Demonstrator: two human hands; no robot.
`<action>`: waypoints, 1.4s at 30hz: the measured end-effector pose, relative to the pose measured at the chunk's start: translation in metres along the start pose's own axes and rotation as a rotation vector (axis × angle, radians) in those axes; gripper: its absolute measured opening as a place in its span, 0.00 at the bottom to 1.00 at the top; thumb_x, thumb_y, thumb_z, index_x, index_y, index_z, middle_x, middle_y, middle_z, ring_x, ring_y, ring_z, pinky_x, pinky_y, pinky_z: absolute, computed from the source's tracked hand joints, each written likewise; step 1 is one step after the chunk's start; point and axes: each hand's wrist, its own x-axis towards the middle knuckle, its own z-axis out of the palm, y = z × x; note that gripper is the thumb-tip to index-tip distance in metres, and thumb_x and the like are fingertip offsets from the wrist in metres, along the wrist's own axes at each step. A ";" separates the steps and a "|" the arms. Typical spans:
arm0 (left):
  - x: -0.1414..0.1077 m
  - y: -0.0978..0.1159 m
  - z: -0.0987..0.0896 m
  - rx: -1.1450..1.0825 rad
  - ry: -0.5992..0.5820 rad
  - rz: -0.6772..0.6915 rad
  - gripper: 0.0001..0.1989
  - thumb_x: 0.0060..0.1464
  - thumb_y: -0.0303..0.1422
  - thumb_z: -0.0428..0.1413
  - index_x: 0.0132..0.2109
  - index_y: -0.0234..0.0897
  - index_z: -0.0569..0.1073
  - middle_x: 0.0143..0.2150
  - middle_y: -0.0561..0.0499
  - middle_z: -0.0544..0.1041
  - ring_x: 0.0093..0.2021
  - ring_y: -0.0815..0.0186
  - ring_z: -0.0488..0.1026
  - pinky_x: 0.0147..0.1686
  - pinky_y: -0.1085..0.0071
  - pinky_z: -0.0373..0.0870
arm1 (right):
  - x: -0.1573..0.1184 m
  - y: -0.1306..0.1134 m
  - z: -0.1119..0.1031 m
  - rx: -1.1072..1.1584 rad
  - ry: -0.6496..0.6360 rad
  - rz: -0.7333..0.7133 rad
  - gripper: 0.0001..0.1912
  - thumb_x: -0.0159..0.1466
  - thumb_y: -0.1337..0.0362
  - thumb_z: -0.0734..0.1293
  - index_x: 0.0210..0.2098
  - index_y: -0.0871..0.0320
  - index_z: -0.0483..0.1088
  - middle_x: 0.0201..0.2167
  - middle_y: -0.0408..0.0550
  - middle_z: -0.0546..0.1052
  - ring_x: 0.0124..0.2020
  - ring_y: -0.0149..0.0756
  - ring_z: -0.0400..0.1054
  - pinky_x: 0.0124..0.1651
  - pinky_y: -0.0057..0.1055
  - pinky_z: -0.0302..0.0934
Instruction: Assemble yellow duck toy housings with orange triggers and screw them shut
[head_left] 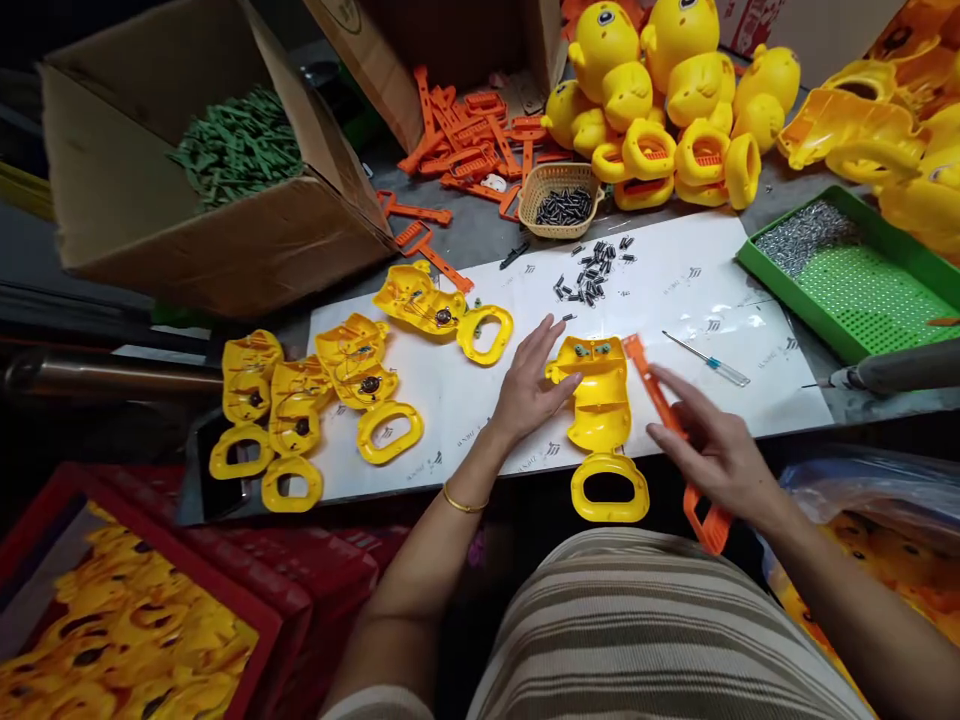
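In front of me lies a yellow plastic duck half-shell [600, 395], hollow side up, its ring handle toward my body. Two small green pieces [594, 350] sit in its head end. My left hand [531, 385] is at the shell's left edge, fingers stretched out and apart; whether it touches the shell I cannot tell. My right hand [712, 445] grips an orange plastic lever [660, 400] with a loop handle, just right of the shell. Beyond the shell, several small black springs [592, 272] are scattered on the white sheet [660, 290].
More half-shells with wiring [356, 360] lie to the left. A cardboard box [225, 230] holds green parts. Behind are loose orange levers [480, 135], a spring basket [559, 200] and assembled ducks [652, 90]. A screwdriver [705, 358] and green tray [862, 280] are at right.
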 end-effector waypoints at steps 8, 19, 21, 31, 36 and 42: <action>-0.005 0.007 0.030 -0.045 0.125 -0.107 0.15 0.62 0.37 0.54 0.54 0.38 0.75 0.58 0.42 0.76 0.58 0.59 0.74 0.57 0.60 0.73 | 0.010 0.004 0.033 -0.355 -0.097 -0.166 0.27 0.72 0.60 0.56 0.69 0.56 0.56 0.44 0.50 0.81 0.33 0.37 0.75 0.35 0.30 0.66; -0.014 0.022 0.036 0.060 0.316 -0.138 0.11 0.62 0.36 0.56 0.47 0.38 0.78 0.48 0.46 0.79 0.48 0.64 0.78 0.51 0.64 0.77 | 0.018 0.007 0.037 -0.611 -0.099 -0.104 0.27 0.73 0.57 0.53 0.70 0.52 0.52 0.44 0.51 0.81 0.35 0.40 0.77 0.28 0.30 0.59; -0.014 0.024 0.035 0.050 0.314 -0.140 0.11 0.62 0.36 0.56 0.48 0.39 0.78 0.47 0.47 0.79 0.48 0.65 0.78 0.51 0.65 0.76 | 0.020 0.006 0.034 -0.559 -0.109 -0.106 0.27 0.73 0.58 0.55 0.70 0.51 0.53 0.43 0.49 0.82 0.34 0.39 0.76 0.29 0.30 0.59; -0.015 0.028 0.038 0.027 0.330 -0.183 0.11 0.62 0.35 0.56 0.48 0.39 0.79 0.44 0.47 0.78 0.44 0.67 0.78 0.47 0.68 0.76 | 0.021 -0.005 0.022 -0.412 -0.156 -0.038 0.27 0.71 0.57 0.56 0.67 0.54 0.59 0.20 0.40 0.73 0.20 0.33 0.65 0.27 0.28 0.53; -0.015 0.029 0.042 0.026 0.362 -0.192 0.10 0.61 0.32 0.57 0.47 0.37 0.79 0.43 0.46 0.79 0.44 0.66 0.78 0.46 0.68 0.77 | 0.020 -0.006 0.024 -0.330 -0.166 0.013 0.27 0.70 0.56 0.57 0.67 0.54 0.60 0.17 0.38 0.69 0.17 0.32 0.60 0.26 0.28 0.51; -0.016 0.032 0.045 0.053 0.410 -0.201 0.08 0.60 0.33 0.58 0.45 0.37 0.78 0.42 0.47 0.79 0.43 0.66 0.78 0.45 0.67 0.78 | 0.017 -0.012 0.032 -0.370 -0.154 0.041 0.28 0.69 0.58 0.56 0.66 0.58 0.62 0.14 0.38 0.67 0.16 0.34 0.60 0.26 0.29 0.52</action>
